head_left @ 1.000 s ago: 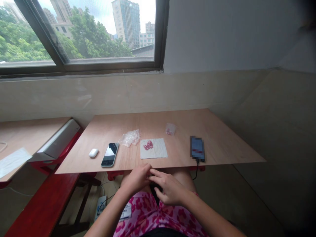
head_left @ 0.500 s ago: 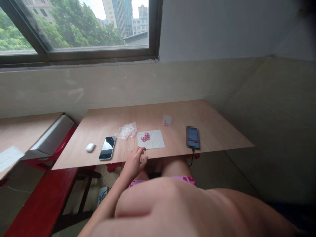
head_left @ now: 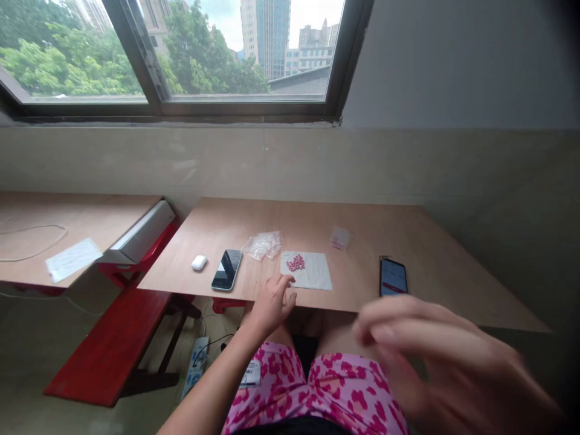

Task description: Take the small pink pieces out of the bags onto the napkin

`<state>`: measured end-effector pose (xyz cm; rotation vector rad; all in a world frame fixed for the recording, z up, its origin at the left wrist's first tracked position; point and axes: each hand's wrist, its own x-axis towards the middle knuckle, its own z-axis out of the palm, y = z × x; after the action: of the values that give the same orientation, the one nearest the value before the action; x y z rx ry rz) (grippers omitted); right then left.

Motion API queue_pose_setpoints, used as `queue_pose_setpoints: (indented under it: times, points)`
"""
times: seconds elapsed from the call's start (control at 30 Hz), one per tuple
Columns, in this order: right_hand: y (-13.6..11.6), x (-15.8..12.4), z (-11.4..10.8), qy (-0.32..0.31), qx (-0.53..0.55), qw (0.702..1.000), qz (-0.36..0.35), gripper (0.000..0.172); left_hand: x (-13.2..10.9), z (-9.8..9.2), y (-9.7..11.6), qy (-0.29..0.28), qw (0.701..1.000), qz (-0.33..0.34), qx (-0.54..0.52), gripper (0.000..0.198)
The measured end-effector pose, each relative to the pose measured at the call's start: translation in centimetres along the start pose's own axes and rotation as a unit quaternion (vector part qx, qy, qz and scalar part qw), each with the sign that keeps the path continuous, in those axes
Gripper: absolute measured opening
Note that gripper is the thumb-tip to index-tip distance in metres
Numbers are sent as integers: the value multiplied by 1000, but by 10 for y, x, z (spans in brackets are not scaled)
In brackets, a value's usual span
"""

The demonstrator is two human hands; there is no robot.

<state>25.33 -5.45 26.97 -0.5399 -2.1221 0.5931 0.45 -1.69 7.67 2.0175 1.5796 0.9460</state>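
My right hand [head_left: 435, 350] is closest, and it looks blurry.
Its fingers are bent, and I can't tell if they hold anything. Next is my left hand [head_left: 273, 302], its thumb and fingers curled but apart, by the near edge of a white sheet [head_left: 317, 275]. The pink beads [head_left: 296, 263] sit on it, just past those fingertips. A bit farther, on the left, lies crinkly clear plastic [head_left: 263, 245]. Farther still, on the right, 1 little clear bag [head_left: 341, 235] has pink bits [head_left: 337, 244] inside.
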Motion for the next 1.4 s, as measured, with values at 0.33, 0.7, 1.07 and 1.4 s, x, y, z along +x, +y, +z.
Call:
queue_pose_setpoints:
  times: [0.33,0.7,1.07,1.4]
  points:
    - [232,-4,95,-111,-155,934,301,16,22,3,-22,63,994,-83,-33,29]
    - [268,-10,161,-60,-261,883,387,15,33,8,-36,45,997,-63,-11,27]
    - [245,0,150,66,-87,922,371,12,36,13,-33,60,986,-109,-111,17]
    - [210,15,143,44,-41,955,291,17,42,17,-41,60,973,-105,-196,19]
